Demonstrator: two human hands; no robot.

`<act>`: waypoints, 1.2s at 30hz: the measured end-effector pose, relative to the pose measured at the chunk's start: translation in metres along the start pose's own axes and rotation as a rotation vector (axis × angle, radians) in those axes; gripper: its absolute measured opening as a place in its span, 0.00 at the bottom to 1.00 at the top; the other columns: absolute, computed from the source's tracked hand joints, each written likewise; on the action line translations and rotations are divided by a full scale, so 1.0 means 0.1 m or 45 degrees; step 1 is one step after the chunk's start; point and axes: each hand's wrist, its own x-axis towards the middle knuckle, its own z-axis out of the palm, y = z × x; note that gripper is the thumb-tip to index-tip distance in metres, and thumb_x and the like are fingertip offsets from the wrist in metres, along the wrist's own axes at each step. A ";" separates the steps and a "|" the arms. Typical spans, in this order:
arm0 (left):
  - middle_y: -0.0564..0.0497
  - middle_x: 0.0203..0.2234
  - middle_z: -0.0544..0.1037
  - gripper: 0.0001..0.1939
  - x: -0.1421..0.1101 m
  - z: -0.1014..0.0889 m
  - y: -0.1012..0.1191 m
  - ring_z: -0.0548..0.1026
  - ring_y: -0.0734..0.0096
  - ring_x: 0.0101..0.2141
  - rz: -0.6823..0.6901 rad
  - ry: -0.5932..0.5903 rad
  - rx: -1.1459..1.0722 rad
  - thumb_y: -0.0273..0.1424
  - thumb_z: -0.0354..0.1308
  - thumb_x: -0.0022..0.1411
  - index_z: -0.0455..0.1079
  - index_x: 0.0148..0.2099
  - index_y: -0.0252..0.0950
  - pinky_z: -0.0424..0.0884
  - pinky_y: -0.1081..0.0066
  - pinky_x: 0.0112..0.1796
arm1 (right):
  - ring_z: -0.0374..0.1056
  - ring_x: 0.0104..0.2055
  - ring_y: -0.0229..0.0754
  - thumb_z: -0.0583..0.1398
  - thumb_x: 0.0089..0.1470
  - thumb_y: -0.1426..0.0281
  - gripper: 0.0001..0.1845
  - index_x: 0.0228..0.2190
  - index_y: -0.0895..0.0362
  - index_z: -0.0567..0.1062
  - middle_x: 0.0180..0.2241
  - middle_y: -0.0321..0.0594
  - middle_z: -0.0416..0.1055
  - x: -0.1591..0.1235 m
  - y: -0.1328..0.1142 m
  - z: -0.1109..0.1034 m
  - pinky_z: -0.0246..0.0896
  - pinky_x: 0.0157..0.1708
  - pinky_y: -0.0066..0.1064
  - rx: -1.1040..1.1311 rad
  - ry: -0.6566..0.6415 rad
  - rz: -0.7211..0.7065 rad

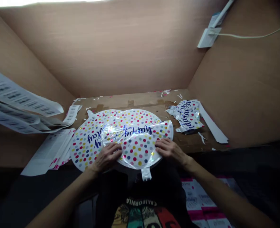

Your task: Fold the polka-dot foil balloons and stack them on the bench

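White foil balloon [135,148]: my left hand [108,155], right hand [170,150] on it, apart, half-curled; can't tell if pinching.

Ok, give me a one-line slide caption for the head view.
Left hand and right hand on a polka-dot foil balloon, folded foil at right, barcode strips at left.

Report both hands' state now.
Left hand: partly curled, touching the polka-dot balloon; grip can't be told.
Right hand: partly curled at the polka-dot balloon's edge; grip can't be told.
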 end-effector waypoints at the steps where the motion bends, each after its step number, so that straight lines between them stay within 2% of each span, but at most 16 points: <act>1: 0.44 0.45 0.81 0.10 -0.13 0.11 0.02 0.77 0.61 0.47 -0.036 -0.046 -0.037 0.23 0.52 0.71 0.74 0.45 0.38 0.73 0.60 0.50 | 0.71 0.54 0.50 0.57 0.65 0.78 0.09 0.40 0.57 0.77 0.50 0.49 0.77 -0.11 -0.07 0.14 0.63 0.54 0.44 0.022 -0.018 0.004; 4: 0.43 0.45 0.81 0.11 -0.35 0.33 -0.01 0.77 0.59 0.49 -0.175 -0.114 -0.227 0.25 0.52 0.70 0.75 0.46 0.38 0.72 0.59 0.52 | 0.72 0.51 0.50 0.56 0.66 0.74 0.09 0.41 0.57 0.77 0.47 0.49 0.78 -0.33 -0.08 0.42 0.63 0.51 0.43 0.144 -0.067 0.133; 7: 0.44 0.38 0.81 0.12 -0.29 0.32 -0.15 0.78 0.60 0.41 -0.579 -0.186 -0.339 0.29 0.50 0.70 0.76 0.42 0.37 0.73 0.63 0.44 | 0.73 0.38 0.45 0.53 0.70 0.67 0.14 0.37 0.57 0.76 0.35 0.46 0.78 -0.28 0.06 0.47 0.63 0.42 0.36 0.212 -0.133 0.578; 9: 0.45 0.33 0.80 0.14 -0.14 0.25 -0.27 0.77 0.61 0.35 -0.895 -0.356 -0.287 0.34 0.48 0.71 0.75 0.39 0.37 0.71 0.65 0.38 | 0.72 0.32 0.44 0.51 0.72 0.62 0.18 0.35 0.56 0.75 0.31 0.44 0.77 -0.13 0.15 0.46 0.60 0.35 0.33 0.135 -0.249 0.906; 11: 0.44 0.33 0.81 0.13 0.08 0.18 -0.36 0.78 0.58 0.34 -1.061 -0.601 -0.158 0.38 0.51 0.69 0.74 0.39 0.38 0.70 0.65 0.36 | 0.73 0.32 0.45 0.51 0.72 0.59 0.19 0.37 0.56 0.76 0.32 0.45 0.78 0.03 0.19 0.47 0.57 0.34 0.33 0.002 -0.408 1.063; 13: 0.41 0.38 0.81 0.11 0.34 0.16 -0.41 0.79 0.52 0.40 -1.049 -0.734 -0.004 0.38 0.57 0.65 0.74 0.42 0.37 0.70 0.63 0.39 | 0.74 0.34 0.47 0.52 0.72 0.58 0.18 0.40 0.55 0.76 0.34 0.45 0.79 0.15 0.19 0.50 0.57 0.35 0.33 -0.108 -0.517 1.077; 16: 0.38 0.46 0.81 0.18 0.80 0.26 -0.44 0.77 0.48 0.49 -0.928 -0.628 0.017 0.42 0.61 0.62 0.73 0.48 0.36 0.70 0.62 0.45 | 0.75 0.36 0.47 0.52 0.72 0.58 0.18 0.42 0.55 0.76 0.36 0.44 0.80 0.18 0.17 0.53 0.57 0.35 0.32 -0.149 -0.556 1.042; 18: 0.42 0.41 0.82 0.23 1.09 0.38 -0.44 0.79 0.55 0.40 -0.973 -0.692 -0.251 0.45 0.65 0.58 0.73 0.50 0.38 0.71 0.66 0.39 | 0.75 0.36 0.47 0.53 0.72 0.58 0.17 0.40 0.55 0.76 0.34 0.44 0.79 0.12 0.18 0.51 0.58 0.36 0.32 -0.113 -0.538 1.029; 20: 0.49 0.30 0.80 0.20 1.29 0.48 -0.43 0.77 0.62 0.30 -1.028 -0.822 -0.520 0.41 0.70 0.50 0.75 0.44 0.38 0.68 0.70 0.31 | 0.74 0.36 0.47 0.54 0.70 0.58 0.17 0.38 0.56 0.76 0.34 0.45 0.78 0.03 0.19 0.46 0.60 0.38 0.33 -0.057 -0.410 1.026; 22: 0.53 0.23 0.76 0.12 1.36 0.51 -0.40 0.74 0.67 0.26 -0.997 -0.874 -0.685 0.36 0.69 0.48 0.75 0.34 0.37 0.63 0.72 0.27 | 0.73 0.41 0.51 0.56 0.69 0.57 0.16 0.40 0.57 0.76 0.38 0.49 0.78 -0.06 0.17 0.42 0.64 0.44 0.37 -0.028 -0.078 1.066; 25: 0.52 0.25 0.77 0.12 1.24 0.45 -0.27 0.74 0.70 0.26 -0.985 -0.642 -1.034 0.39 0.66 0.54 0.74 0.32 0.35 0.63 0.73 0.26 | 0.71 0.49 0.55 0.60 0.65 0.53 0.21 0.44 0.58 0.75 0.45 0.54 0.75 -0.07 0.02 0.42 0.65 0.51 0.45 0.076 0.569 1.288; 27: 0.51 0.29 0.79 0.17 1.10 0.41 -0.13 0.75 0.70 0.28 -1.112 -0.330 -1.354 0.43 0.68 0.56 0.74 0.37 0.34 0.67 0.73 0.27 | 0.72 0.45 0.52 0.63 0.61 0.49 0.25 0.47 0.57 0.73 0.44 0.52 0.75 0.05 -0.14 0.50 0.69 0.46 0.44 0.503 0.736 1.476; 29: 0.48 0.32 0.80 0.22 0.97 0.38 0.03 0.77 0.68 0.30 -1.267 -0.034 -1.602 0.45 0.73 0.53 0.74 0.40 0.32 0.71 0.72 0.30 | 0.74 0.38 0.48 0.66 0.57 0.47 0.31 0.51 0.55 0.71 0.41 0.47 0.76 0.23 -0.29 0.58 0.71 0.37 0.39 1.198 0.601 1.536; 31: 0.46 0.34 0.81 0.25 0.89 0.37 0.18 0.78 0.65 0.32 -1.389 0.122 -1.739 0.44 0.75 0.50 0.74 0.41 0.32 0.75 0.69 0.34 | 0.73 0.33 0.44 0.68 0.55 0.47 0.31 0.51 0.55 0.72 0.37 0.42 0.77 0.41 -0.38 0.61 0.70 0.31 0.35 1.768 0.384 1.472; 33: 0.45 0.35 0.81 0.23 0.83 0.37 0.28 0.79 0.63 0.34 -1.445 0.154 -1.786 0.42 0.75 0.51 0.75 0.41 0.31 0.76 0.67 0.36 | 0.73 0.31 0.43 0.68 0.56 0.50 0.26 0.47 0.55 0.74 0.34 0.40 0.77 0.54 -0.40 0.57 0.70 0.30 0.33 2.009 0.310 1.419; 36: 0.45 0.35 0.81 0.17 0.80 0.38 0.36 0.78 0.64 0.34 -1.482 0.176 -1.742 0.39 0.72 0.54 0.76 0.39 0.31 0.75 0.68 0.36 | 0.73 0.31 0.41 0.70 0.53 0.57 0.20 0.44 0.53 0.76 0.34 0.37 0.78 0.64 -0.34 0.43 0.71 0.32 0.33 2.099 0.418 1.377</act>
